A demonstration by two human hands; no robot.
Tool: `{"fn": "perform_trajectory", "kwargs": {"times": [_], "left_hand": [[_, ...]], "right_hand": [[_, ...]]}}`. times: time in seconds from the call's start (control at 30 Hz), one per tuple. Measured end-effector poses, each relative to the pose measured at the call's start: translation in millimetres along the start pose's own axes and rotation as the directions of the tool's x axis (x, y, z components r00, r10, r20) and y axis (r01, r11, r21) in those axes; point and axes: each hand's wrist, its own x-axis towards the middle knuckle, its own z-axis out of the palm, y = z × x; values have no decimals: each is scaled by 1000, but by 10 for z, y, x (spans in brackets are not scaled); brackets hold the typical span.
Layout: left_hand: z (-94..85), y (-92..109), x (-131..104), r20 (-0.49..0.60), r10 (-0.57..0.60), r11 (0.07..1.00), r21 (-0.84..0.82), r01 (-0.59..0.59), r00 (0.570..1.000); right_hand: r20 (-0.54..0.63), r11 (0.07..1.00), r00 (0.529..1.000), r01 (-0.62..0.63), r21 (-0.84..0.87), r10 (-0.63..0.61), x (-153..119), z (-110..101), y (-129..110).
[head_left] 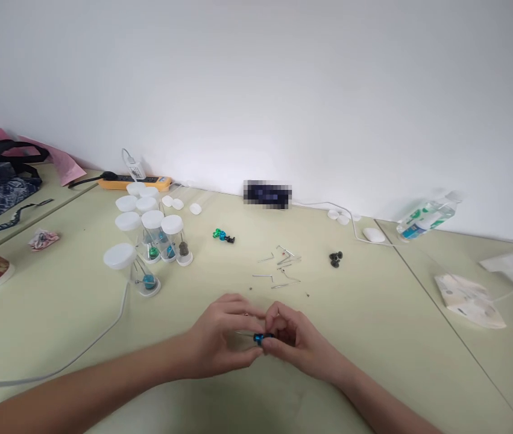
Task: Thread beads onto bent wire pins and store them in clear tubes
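Observation:
Near the table's front edge, my left hand (pixel 225 337) and my right hand (pixel 299 343) meet around a small blue and black part (pixel 260 338). Thumb and fingers of my right hand pinch its dark end. My left fingertips close on its other side, where a thin metal rod (pixel 245 334) sticks out toward the left palm. Beyond the hands lie several bent metal rods (pixel 263 276), a cluster of black pieces (pixel 336 260) and a group of green, blue and black pieces (pixel 223 235).
Several clear tubes with white caps (pixel 119 256) stand at the left, before an orange power strip (pixel 161 182). A white cable (pixel 102 334) crosses the left front. A bottle (pixel 430 217) lies at the back right, near an opened packet (pixel 468 300).

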Motion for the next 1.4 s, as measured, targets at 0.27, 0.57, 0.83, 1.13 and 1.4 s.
{"fn": "perform_trajectory", "kwargs": {"times": [0.27,0.57,0.83,1.13,1.4], "left_hand": [[-458,59,517,-369,-18,976,197,97,929],[-575,-984,1586,-753,-358,461,372,806,552],[-835,-1389,1449,-842,-438,271,211,939,316],[-697,-989,1464,-804,-302,440,359,823,512],[-245,-246,630,-408,-58,825,494,274,911]], "right_hand": [[-104,996,993,71,56,-64,6,-33,108],[-123,995,990,76,60,-68,-9,-40,66],[-210,981,965,127,-149,-157,-7,37,154],[-210,844,905,234,-483,-371,-41,108,170],[-220,849,893,259,-461,-392,-51,98,133]]}}
